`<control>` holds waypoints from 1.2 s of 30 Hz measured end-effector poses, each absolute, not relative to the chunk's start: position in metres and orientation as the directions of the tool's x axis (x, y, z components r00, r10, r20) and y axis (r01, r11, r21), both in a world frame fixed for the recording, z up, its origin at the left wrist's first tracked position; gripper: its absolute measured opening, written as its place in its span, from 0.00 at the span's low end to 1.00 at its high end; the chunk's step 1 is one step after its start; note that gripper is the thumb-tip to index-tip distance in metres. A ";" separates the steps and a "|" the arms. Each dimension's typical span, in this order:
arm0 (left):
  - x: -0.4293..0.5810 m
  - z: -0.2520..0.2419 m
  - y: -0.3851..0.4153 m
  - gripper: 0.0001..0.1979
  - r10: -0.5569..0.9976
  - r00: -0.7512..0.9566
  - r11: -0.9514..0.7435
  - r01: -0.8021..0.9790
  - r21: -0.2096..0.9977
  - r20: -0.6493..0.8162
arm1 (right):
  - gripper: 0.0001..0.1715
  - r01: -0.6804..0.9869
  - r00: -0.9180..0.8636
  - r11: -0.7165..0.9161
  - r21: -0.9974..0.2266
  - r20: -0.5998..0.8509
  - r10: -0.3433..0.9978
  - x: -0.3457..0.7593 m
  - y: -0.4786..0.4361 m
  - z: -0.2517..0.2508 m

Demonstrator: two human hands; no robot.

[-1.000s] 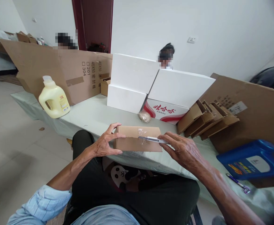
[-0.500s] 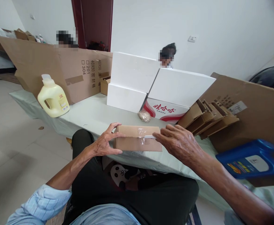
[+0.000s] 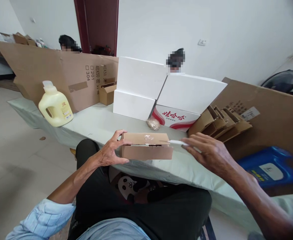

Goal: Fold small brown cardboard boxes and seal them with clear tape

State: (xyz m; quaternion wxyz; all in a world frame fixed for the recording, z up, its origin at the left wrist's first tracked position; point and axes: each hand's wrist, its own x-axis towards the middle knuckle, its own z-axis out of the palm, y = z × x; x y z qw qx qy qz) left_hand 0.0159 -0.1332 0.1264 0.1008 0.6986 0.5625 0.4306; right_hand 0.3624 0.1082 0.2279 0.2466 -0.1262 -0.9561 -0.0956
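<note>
A small brown cardboard box lies at the near edge of the cloth-covered table. My left hand grips its left end, thumb on the near side and fingers over the top. Clear tape crosses the top, and a dark gap shows along the seam beside it. In my right hand is a slim white knife, pinched between thumb and fingers. The knife's thin tip reaches the right end of the seam.
White boxes and a red-and-white carton stand behind, near a wrapped lump. A yellow jug is left; folded cardboard and a blue jug are right. Two people's heads show beyond.
My right hand has drawn the knife rightward along the seam, from the tape to the box's right end. The seam now gapes a little. My left hand keeps its hold.
</note>
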 end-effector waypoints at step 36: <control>0.051 0.189 -0.096 0.15 0.784 0.155 -0.254 0.964 0.082 0.601 | 0.16 0.134 -0.609 0.872 -0.471 0.654 0.448 0.260 0.064 0.151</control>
